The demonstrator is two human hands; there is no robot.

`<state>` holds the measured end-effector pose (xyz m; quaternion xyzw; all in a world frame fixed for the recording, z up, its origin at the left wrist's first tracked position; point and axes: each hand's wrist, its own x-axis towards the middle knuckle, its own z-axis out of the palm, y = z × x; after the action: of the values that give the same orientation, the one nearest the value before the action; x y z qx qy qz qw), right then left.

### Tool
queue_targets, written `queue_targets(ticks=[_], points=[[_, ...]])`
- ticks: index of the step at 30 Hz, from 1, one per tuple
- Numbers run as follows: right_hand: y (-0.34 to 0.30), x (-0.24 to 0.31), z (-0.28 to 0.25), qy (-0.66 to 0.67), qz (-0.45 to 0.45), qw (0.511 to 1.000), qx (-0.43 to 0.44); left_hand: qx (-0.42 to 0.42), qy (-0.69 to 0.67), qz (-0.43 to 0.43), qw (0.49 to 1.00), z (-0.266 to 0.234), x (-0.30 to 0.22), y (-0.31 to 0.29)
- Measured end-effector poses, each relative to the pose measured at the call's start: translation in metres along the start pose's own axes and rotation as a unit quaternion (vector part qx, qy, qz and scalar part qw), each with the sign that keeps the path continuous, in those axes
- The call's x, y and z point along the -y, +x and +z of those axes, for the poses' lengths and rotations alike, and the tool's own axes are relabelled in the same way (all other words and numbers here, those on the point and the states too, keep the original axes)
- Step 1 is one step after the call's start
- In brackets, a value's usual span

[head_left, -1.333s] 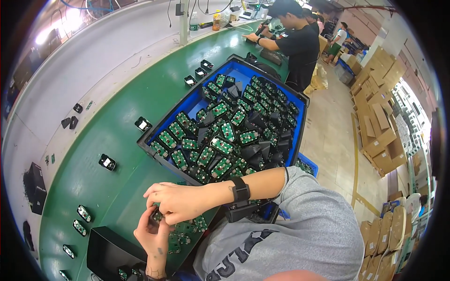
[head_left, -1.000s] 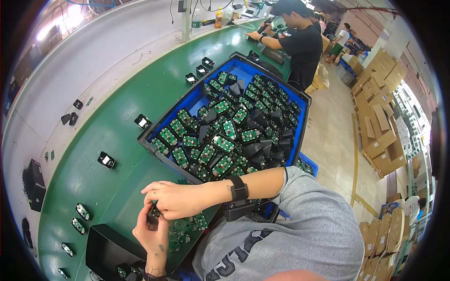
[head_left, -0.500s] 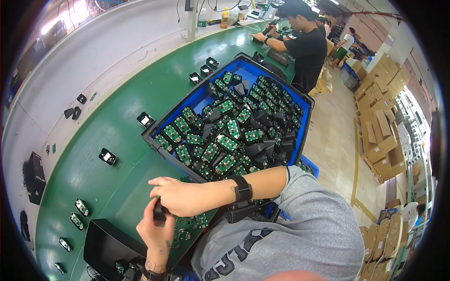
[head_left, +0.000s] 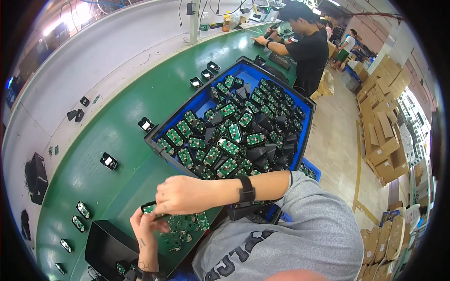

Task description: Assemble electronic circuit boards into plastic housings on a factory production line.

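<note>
My left hand (head_left: 144,225) and my right hand (head_left: 177,193) meet over the near part of the green workbench. Between them is a small black plastic housing (head_left: 149,207) with a green circuit board showing in its open side. The left fingers are closed round its near side; the right fingers reach down onto it from the right, their tips partly hidden. Loose green circuit boards (head_left: 188,224) lie in a pile on the bench just right of the left hand. Past my right forearm stands a blue crate (head_left: 202,108) full of black housings with green boards.
A black open bin (head_left: 105,248) with a few boards in it stands at the near left. Single housings (head_left: 108,161) are spaced along the bench (head_left: 126,112). A co-worker (head_left: 304,47) works at its far end. Cardboard boxes (head_left: 382,136) are stacked at the right.
The housing in my hands has turned, and its green board now shows. My left hand has shifted slightly left and its fingers have loosened a little; my right hand has moved slightly right.
</note>
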<state>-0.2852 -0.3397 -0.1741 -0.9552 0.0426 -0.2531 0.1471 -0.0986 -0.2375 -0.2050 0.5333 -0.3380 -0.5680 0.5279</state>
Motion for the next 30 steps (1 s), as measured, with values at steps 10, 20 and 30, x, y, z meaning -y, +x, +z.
queue_targets(ticks=[10,20,30], points=[[-0.007,-0.002,-0.013,0.002,-0.169,0.986,0.000,0.129,-0.013,-0.084,0.988,0.000,-0.001,-0.002],[-0.003,0.007,-0.006,0.200,0.253,0.944,-0.065,0.021,0.019,0.075,0.997,0.014,0.006,-0.011],[0.001,0.002,0.012,0.177,0.251,0.942,-0.134,-0.034,0.054,0.127,0.990,0.018,0.007,-0.011]])
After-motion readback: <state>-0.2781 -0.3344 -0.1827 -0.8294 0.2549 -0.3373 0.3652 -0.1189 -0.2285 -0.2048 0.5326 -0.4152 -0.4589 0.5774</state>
